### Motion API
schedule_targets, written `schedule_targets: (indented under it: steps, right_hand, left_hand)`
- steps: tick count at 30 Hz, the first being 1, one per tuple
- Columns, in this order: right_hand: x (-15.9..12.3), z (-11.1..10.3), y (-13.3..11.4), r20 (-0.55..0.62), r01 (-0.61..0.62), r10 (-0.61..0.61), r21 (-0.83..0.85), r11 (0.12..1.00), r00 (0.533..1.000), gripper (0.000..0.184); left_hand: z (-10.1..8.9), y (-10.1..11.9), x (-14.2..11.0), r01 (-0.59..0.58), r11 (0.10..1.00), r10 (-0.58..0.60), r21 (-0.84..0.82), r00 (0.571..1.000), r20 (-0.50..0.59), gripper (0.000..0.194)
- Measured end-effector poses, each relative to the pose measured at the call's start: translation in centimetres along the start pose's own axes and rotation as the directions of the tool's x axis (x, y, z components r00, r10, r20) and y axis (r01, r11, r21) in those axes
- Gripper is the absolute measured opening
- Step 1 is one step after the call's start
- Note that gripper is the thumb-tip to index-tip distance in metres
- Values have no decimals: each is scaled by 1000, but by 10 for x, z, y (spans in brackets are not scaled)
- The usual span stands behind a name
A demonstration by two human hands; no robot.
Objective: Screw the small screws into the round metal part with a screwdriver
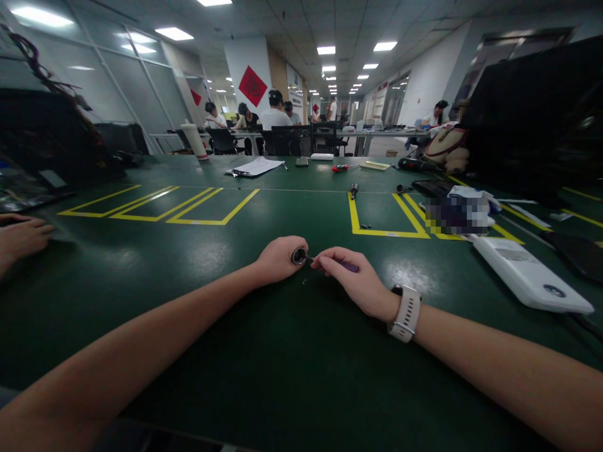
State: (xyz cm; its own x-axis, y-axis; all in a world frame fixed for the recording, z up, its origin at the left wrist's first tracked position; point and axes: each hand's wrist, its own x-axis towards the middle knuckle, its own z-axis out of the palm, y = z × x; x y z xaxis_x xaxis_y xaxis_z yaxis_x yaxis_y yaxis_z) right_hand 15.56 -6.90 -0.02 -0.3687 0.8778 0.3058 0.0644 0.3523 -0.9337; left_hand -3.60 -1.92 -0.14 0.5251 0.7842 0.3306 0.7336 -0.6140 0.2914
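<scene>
My left hand [279,258] is closed around a dark round tube [298,256], whose open end with a shiny rim faces me. Most of the tube is hidden in the palm. In my right hand [352,276] is a small screwdriver with a purple handle [349,266], held in a pinch. Its thin dark tip points left and meets the side of the tube's rim; whether it touches I cannot tell. Tiny bits [304,282] lie on the green table [292,351] just below the hands.
Yellow tape [391,234] marks boxes on the table, with a small metal part [354,191] and tiny dark pieces [366,226] at one. A white power bank [532,273] lies right. Another person's hand [23,238] rests left. Farther back are a clipboard [257,166] and a red screwdriver [340,168].
</scene>
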Motion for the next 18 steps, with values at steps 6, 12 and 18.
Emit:
schedule_targets:
  steps: [6, 12, 18]
  right_hand:
    - [0, -1, 1, 116, -12, 3, 75, 997, 993, 19]
    - [-3, 0, -5, -27, 81, -83, -63, 995, 996, 19]
    - [-2, 3, -5, -13, 60, -62, -153, 986, 998, 20]
  left_hand:
    - [-1, 1, -1, 22, 999, -23, 24, 1000, 9, 5]
    - [-1, 2, 0, 0, 997, -1, 78, 1000, 20, 2]
    - [-1, 4, -2, -131, 976, 124, 174, 991, 51, 7]
